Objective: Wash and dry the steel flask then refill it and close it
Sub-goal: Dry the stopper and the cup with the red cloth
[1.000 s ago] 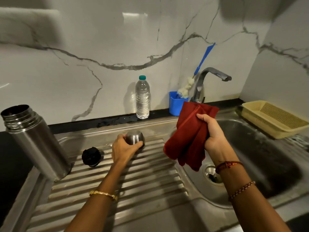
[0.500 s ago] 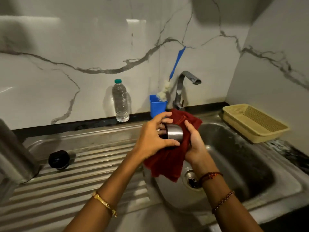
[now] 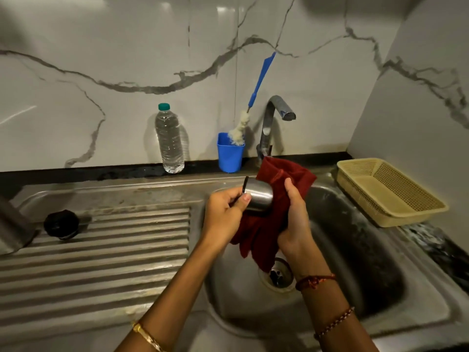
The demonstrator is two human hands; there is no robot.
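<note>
Over the sink (image 3: 380, 288), the left hand (image 3: 223, 214) gripped the steel cup (image 3: 258, 199) at its rim, and the right hand (image 3: 295, 219) held the red cloth (image 3: 276, 189) against it. Far left, the flask (image 3: 12, 227) stood at the edge. No writing could be read.

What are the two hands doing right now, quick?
Left hand: closed, holding the steel cup.
Right hand: closed, holding the red cloth against the cup.
</note>
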